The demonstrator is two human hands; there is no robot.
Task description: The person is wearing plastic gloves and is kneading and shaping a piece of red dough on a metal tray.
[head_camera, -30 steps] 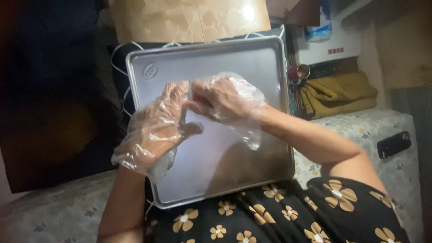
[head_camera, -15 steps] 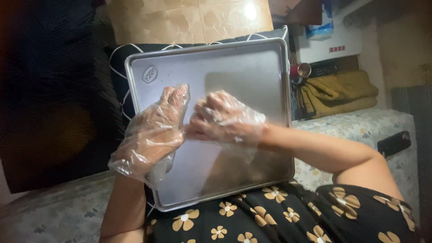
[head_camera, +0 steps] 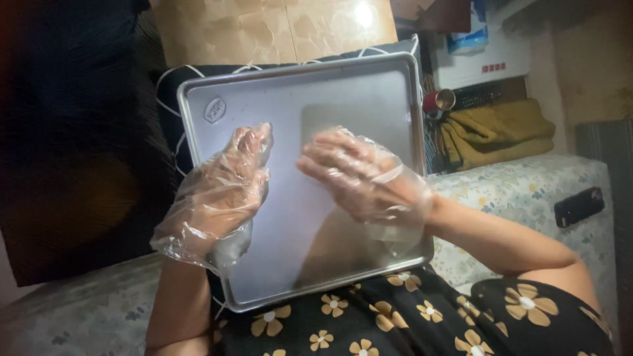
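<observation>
Both hands, the left hand (head_camera: 221, 191) and right hand (head_camera: 359, 175) in thin, slippery clear plastic gloves, hover with fingers loosely extended over the stiff, light rectangular metal baking tray (head_camera: 297, 92), best gripped by its raised rim.

Both hands wore loose, clear plastic gloves, thin and crinkled, that caught the light in small glints. The glove on the left hand (head_camera: 221, 191), left of the frame's centre, bunched into a baggy open cuff at the wrist, and the one on the right hand (head_camera: 362, 175), near the centre, ended in a similar wrinkled cuff. Both forearms were bare, and along the bottom edge showed a black dress (head_camera: 422, 323) printed with tan, white-centred flowers.
</observation>
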